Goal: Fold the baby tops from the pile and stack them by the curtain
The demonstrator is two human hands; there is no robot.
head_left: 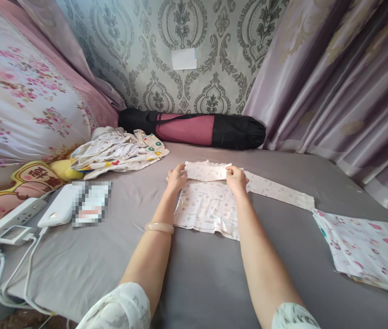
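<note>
A small white patterned shirt (207, 205) lies on the grey bed sheet in front of me. Its upper part is folded over into a band, and one long sleeve stretches out to the right. My left hand (177, 177) pinches the left end of the band, with a pale bangle around that wrist. At the band's right end, my right hand (237, 179) grips the fabric between thumb and fingers. The other sleeve cannot be made out.
Folded printed cloths (368, 249) lie at the right. Crumpled clothes (121, 151) sit at the back left, near a long black and pink bag (194, 129). A power strip (8, 224), white power bank (61, 205), cables and yellow cushion (18, 192) are at the left.
</note>
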